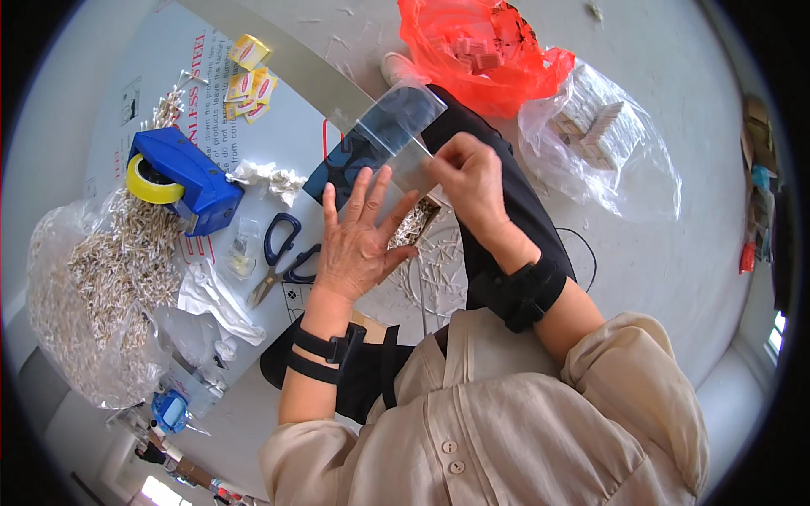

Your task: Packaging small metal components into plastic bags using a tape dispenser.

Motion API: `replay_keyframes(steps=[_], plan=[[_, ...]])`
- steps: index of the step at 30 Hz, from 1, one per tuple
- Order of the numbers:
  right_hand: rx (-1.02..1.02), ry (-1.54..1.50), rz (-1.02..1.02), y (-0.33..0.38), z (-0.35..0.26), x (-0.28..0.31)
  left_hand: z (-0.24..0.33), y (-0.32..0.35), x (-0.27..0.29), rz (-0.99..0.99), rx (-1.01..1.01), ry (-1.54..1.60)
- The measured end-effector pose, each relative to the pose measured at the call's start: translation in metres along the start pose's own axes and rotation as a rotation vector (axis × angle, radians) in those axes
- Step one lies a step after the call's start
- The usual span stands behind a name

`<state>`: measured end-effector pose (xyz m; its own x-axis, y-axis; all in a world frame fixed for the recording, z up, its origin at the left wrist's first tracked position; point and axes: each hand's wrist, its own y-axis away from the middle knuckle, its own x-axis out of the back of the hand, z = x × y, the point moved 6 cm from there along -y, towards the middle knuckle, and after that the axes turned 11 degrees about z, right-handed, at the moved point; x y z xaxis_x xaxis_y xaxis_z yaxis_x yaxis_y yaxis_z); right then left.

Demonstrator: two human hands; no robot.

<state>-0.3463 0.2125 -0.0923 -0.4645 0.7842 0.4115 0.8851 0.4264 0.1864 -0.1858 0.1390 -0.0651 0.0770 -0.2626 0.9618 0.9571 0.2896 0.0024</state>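
We see tape dispenser left on board | scissors right of it, near our left hand | sack of small pieces far left | clear pouch between both hands | right hand on pouch edge | two bags behind, right.

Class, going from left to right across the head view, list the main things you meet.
Clear bag of small pale sticks → blue tape dispenser → scissors → left hand → right hand → clear bag of pale blocks
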Motion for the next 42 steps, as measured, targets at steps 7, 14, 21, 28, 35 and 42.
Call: replay_keyframes(steps=[7, 14, 21, 28, 35, 42], plan=[[-0.36, -0.248, 0.058, -0.04, 0.014, -0.007, -0.001, 0.01, 0.005, 0.344, 0.205, 0.097], [-0.657, -0.541, -0.16, -0.058, 0.025, -0.038, -0.006, 0.009, -0.006, 0.481, 0.296, 0.027], [-0.554, -0.48, -0.227, -0.057, 0.027, -0.046, -0.005, 0.008, -0.005, 0.486, 0.311, 0.033], [-0.394, -0.385, -0.124, -0.063, 0.02, -0.037, -0.004, 0.008, -0.004, 0.494, 0.317, 0.023], [-0.399, -0.442, -0.106, -0.075, 0.019, -0.029, -0.004, 0.008, -0.004, 0.503, 0.321, 0.021], [-0.386, -0.379, -0.115, -0.078, 0.017, -0.031, -0.004, 0.01, -0.006, 0.492, 0.325, -0.002]])
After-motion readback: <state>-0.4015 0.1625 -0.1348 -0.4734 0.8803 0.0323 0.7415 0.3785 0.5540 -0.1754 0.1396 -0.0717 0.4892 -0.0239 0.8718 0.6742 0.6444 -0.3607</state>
